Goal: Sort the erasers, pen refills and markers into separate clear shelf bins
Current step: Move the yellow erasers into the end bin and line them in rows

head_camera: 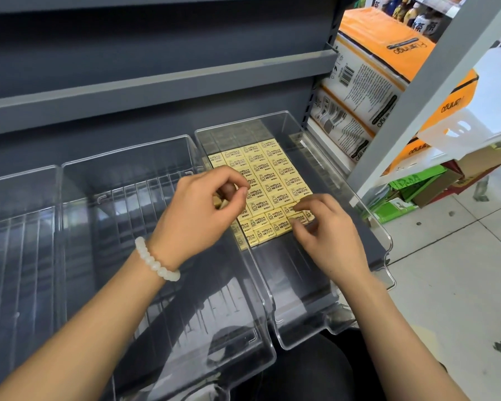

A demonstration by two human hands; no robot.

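The eraser step is under way: the left hand (211, 204) holds spare erasers over the right-hand bin (368, 209) while the right hand's (324, 227) curled fingertips seat one into the eraser rows (269, 180), and each next piece probably needs squaring against its neighbours

The left hand (198, 211) covers the left columns of erasers (268, 180) in the right bin (370, 209); its curled fingers appear to pinch one eraser, largely hidden. The right hand (327, 230) hides the eraser row at the bin's right wall. Print on the erasers is too small to read in full. The left bin (18, 198) is cut off by the left edge.
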